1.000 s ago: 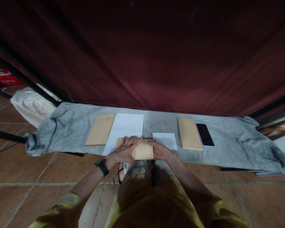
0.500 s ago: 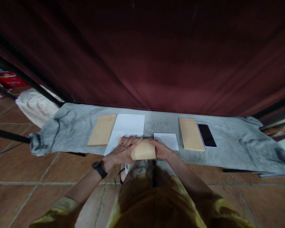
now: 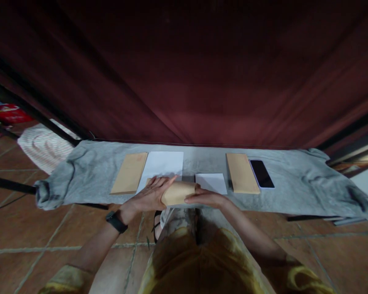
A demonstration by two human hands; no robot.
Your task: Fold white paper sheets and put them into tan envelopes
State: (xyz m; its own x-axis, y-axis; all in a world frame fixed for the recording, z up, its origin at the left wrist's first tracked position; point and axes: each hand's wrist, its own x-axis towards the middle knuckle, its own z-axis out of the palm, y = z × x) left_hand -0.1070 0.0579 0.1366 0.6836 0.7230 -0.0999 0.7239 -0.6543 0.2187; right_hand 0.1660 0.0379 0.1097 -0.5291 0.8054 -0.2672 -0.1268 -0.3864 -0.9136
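A brown paper envelope [image 3: 178, 193] is between my hands at the near edge of the cloth-covered bench, its middle bowed upward. My left hand [image 3: 150, 197] lies across its left part, fingers over the paper and thumb along the top. At the right end my right hand [image 3: 207, 197] grips it, with the thumb on the near face and the other fingers partly hidden behind. White sheets [image 3: 166, 163] lie just beyond my left hand. A smaller white piece of paper [image 3: 211, 183], perhaps folded, is beyond my right hand.
Brown envelopes [image 3: 129, 173] are stacked on the left, and another brown stack [image 3: 242, 173] sits on the right beside a phone [image 3: 261, 173]. Grey cloth [image 3: 294, 175] covers the narrow bench. A dark red curtain [image 3: 190, 90] hangs behind it.
My right hand has shifted its grip, bringing its thumb onto the near face of the envelope. My left hand stays on the envelope's left part. The view has shifted slightly.
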